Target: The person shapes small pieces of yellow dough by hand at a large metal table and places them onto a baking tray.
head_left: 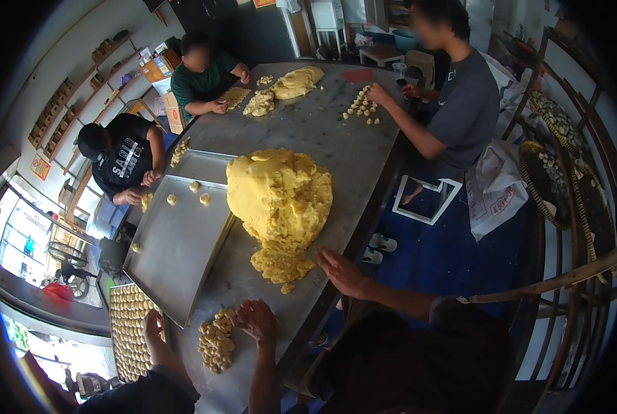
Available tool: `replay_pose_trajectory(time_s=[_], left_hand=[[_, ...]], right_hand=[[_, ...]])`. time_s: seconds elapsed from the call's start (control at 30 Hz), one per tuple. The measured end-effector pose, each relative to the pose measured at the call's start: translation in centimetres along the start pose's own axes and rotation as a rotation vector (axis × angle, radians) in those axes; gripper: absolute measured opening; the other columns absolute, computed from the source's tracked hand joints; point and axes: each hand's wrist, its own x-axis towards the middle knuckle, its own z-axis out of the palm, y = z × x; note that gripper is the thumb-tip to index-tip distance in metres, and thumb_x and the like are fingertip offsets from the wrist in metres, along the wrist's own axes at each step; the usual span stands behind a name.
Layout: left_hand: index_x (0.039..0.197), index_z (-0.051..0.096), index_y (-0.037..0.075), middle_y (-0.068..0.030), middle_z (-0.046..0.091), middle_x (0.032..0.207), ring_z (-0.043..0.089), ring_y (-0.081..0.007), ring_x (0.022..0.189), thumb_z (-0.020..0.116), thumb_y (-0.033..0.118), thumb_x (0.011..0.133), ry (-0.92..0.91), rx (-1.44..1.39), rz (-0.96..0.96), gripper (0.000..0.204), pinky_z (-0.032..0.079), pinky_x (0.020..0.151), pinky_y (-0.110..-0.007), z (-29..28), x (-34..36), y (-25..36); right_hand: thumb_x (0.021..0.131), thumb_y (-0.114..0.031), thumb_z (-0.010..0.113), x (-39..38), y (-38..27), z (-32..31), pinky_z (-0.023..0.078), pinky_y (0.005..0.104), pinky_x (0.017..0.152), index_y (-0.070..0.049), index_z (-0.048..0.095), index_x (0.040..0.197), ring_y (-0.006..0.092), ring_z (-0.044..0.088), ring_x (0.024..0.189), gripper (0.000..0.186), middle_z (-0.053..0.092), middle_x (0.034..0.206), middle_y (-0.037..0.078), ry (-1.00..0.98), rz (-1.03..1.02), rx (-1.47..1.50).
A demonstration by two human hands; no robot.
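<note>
My left hand [257, 323] reaches in from the lower edge, fingers bent but apart, at the right edge of a pile of small yellow dough pieces [216, 342]. I see nothing plainly held in it. To the right, my right hand [344, 274] is stretched out over the table's near edge, fingers extended beside the crumbly lower end of a big yellow dough mound [279, 196]. Its palm side is mostly hidden. A large metal tray [181, 238] lies left of the mound, with a few dough balls on it.
A neighbour's hand [154, 330] is over a tray of dough balls [130, 324] at lower left. Three people work around the far side of the metal table [364, 155]. More dough [296, 83] lies at the far end. A white frame [427, 200] stands beside the table.
</note>
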Motion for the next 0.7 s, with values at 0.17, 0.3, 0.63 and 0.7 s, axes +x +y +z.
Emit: replay_pose_trajectory(time_s=[0.17,0.3,0.63,0.7], left_hand=[[0.089,0.061,0.008,-0.0064,0.054,0.1,0.049,-0.0251,0.102,0.061,0.023,0.087,-0.135,0.034,-0.321,0.016,0.029,0.093,-0.048,-0.2,-1.1,2.0],[0.099,0.059,0.008,-0.0074,0.054,0.102,0.049,-0.026,0.103,0.058,0.023,0.089,-0.15,0.09,-0.248,0.018,0.029,0.092,-0.048,-3.5,-2.2,2.2],[0.102,0.056,0.002,-0.0157,0.063,0.096,0.061,-0.0331,0.091,0.056,0.019,0.094,-0.213,-0.774,-0.669,0.019,0.045,0.08,-0.046,-4.8,-3.3,1.9],[0.106,0.056,-0.001,-0.0179,0.066,0.09,0.064,-0.0296,0.082,0.057,0.018,0.096,-0.101,-0.941,-0.76,0.021,0.049,0.074,-0.04,-5.4,-2.4,3.3]], right_hand=[[0.085,-0.005,0.053,-0.9,-0.7,-1.0,0.042,0.0389,0.098,0.003,0.06,0.117,0.0296,0.05,0.114,0.033,0.052,0.13,0.019,0.09,0.032,0.387],[0.083,-0.001,0.054,0.5,2.6,-0.6,0.046,0.0405,0.092,0.001,0.062,0.112,0.0299,0.054,0.106,0.031,0.057,0.115,0.016,0.059,0.178,0.587],[0.08,0.003,0.058,3.1,5.6,0.2,0.045,0.0434,0.091,0.005,0.063,0.112,0.0344,0.059,0.104,0.032,0.062,0.112,0.022,-0.045,0.08,0.617],[0.08,0.001,0.06,3.6,4.5,-1.2,0.047,0.0435,0.089,0.005,0.061,0.115,0.0366,0.06,0.103,0.035,0.062,0.112,0.023,-0.057,0.11,0.747]])
